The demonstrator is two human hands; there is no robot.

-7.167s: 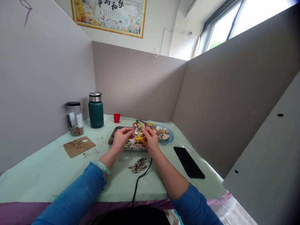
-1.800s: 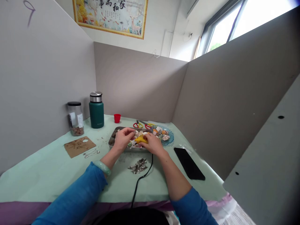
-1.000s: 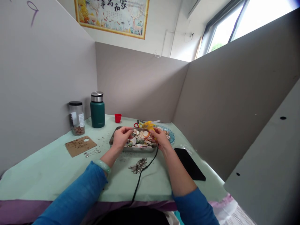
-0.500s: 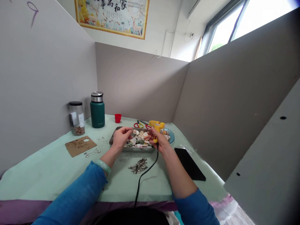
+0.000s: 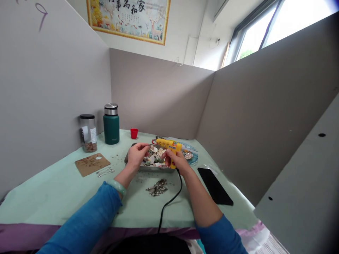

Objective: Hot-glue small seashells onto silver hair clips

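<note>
My right hand (image 5: 175,160) grips the handle of a yellow glue gun (image 5: 169,145), whose nozzle points left toward my left hand. A black cord (image 5: 169,201) runs from the gun down over the table's near edge. My left hand (image 5: 136,155) pinches a small piece I cannot make out, just above the left end of a metal tray (image 5: 127,159) filled with several seashells.
A blue glass plate (image 5: 194,155) of shells lies right of the tray, a black phone (image 5: 215,180) nearer. A pile of metal clips (image 5: 157,186), a brown card (image 5: 92,164), loose pins (image 5: 106,171), a jar (image 5: 88,127), a green flask (image 5: 111,119), a red cup (image 5: 134,133) and scissors stand around.
My right hand lifted the yellow glue gun out of the tray, swung it right, then brought it level with its nozzle toward my left hand. The left hand stayed over the tray.
</note>
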